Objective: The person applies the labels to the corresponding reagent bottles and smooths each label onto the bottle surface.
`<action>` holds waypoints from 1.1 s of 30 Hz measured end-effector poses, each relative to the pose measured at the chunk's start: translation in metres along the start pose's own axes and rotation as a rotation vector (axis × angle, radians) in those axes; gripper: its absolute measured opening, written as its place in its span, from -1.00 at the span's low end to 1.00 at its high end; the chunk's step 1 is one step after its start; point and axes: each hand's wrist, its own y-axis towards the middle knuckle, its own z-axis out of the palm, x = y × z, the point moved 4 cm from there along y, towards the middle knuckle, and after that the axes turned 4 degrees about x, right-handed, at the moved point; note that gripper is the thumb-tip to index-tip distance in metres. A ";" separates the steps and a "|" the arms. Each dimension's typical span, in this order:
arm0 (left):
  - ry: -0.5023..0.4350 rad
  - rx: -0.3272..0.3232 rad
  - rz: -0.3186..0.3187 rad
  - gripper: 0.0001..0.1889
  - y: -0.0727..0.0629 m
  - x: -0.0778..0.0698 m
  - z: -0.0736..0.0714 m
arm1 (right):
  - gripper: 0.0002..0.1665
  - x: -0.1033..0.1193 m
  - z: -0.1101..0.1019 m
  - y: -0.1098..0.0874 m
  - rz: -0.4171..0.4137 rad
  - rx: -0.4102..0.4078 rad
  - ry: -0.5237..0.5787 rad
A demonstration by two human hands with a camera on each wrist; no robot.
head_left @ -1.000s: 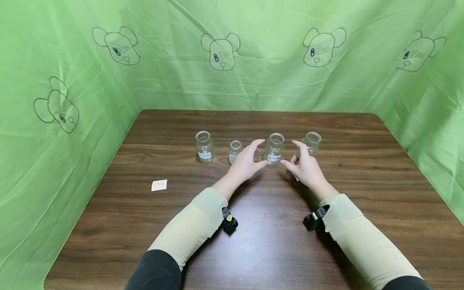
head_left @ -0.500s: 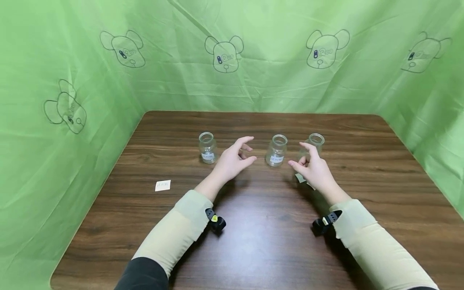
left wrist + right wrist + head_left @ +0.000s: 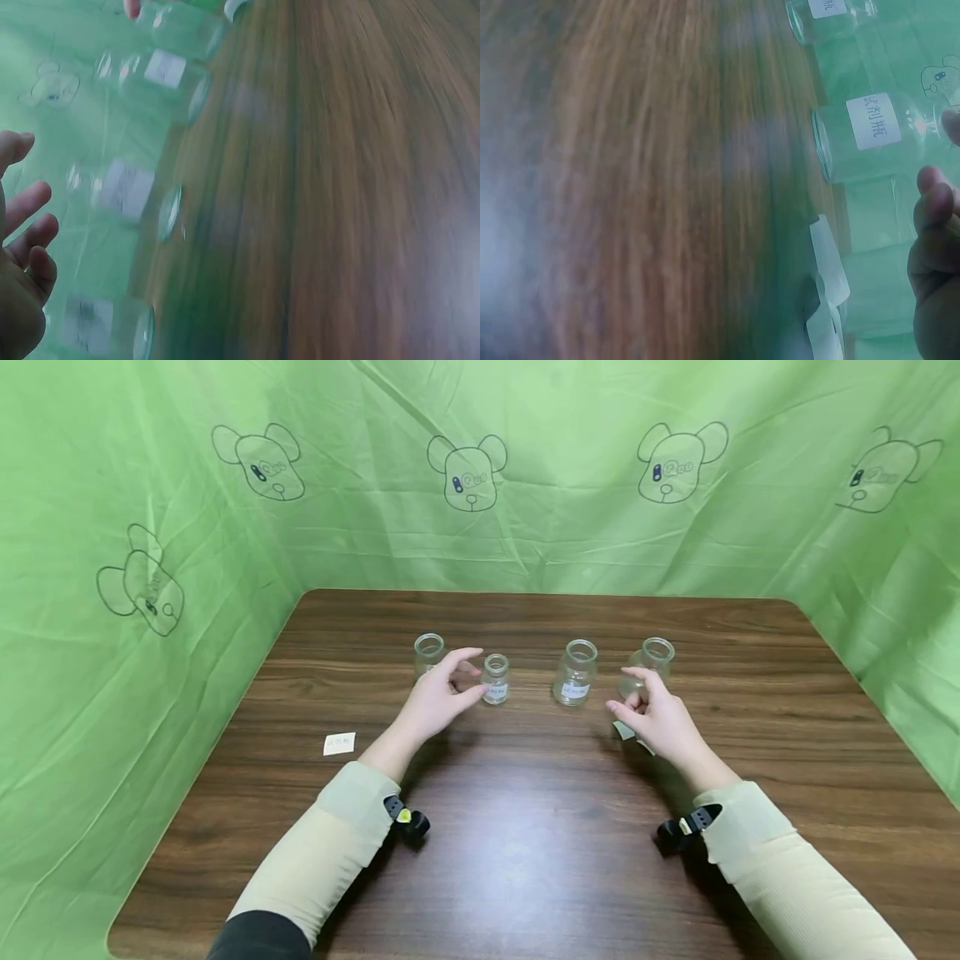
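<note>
A row of glass jars stands upright on the table. My left hand [image 3: 435,695] has its thumb and fingers spread apart and holds nothing; it overlaps the leftmost jar [image 3: 428,646], and its thumb tip is right by the small labelled jar [image 3: 495,681]. My right hand [image 3: 663,720], fingers loosely bent and holding nothing, hovers in front of the rightmost jar [image 3: 658,652], partly hiding it. Between the hands stands a larger labelled jar [image 3: 576,672], whose white label [image 3: 874,121] with handwriting shows in the right wrist view.
A loose white paper label [image 3: 339,743] lies at the left of the brown wooden table [image 3: 517,877]. Bent paper slips [image 3: 624,730] are under my right hand. A green curtain [image 3: 555,543] with printed bear faces surrounds the back and sides.
My left hand has moved left, from beside the larger middle jar past the small jar, uncovering it and covering part of the leftmost jar. My right hand has drawn slightly away to the right.
</note>
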 end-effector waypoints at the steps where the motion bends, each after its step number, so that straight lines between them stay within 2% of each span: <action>1: 0.005 -0.006 -0.012 -0.46 -0.002 0.003 -0.004 | -0.32 0.000 -0.001 0.000 -0.003 0.003 0.000; 8: 0.065 -0.027 -0.072 -0.47 -0.016 0.022 -0.034 | -0.37 -0.002 -0.005 -0.002 -0.009 0.011 0.000; 15: 0.120 -0.005 -0.125 -0.46 -0.035 0.043 -0.058 | -0.41 -0.008 -0.006 -0.005 -0.006 0.023 -0.015; 19: 0.151 0.006 -0.185 -0.45 -0.046 0.055 -0.071 | -0.43 -0.011 -0.006 -0.006 0.002 0.034 -0.016; 23: 0.160 0.028 -0.239 -0.44 -0.058 0.066 -0.078 | -0.47 -0.015 -0.007 -0.009 0.005 0.032 -0.016; 29: 0.119 0.071 -0.329 -0.41 -0.074 0.086 -0.084 | -0.53 -0.023 -0.007 -0.015 0.010 0.021 -0.034; 33: 0.144 0.099 -0.324 -0.40 -0.081 0.095 -0.092 | -0.58 -0.027 -0.007 -0.018 0.016 0.020 -0.047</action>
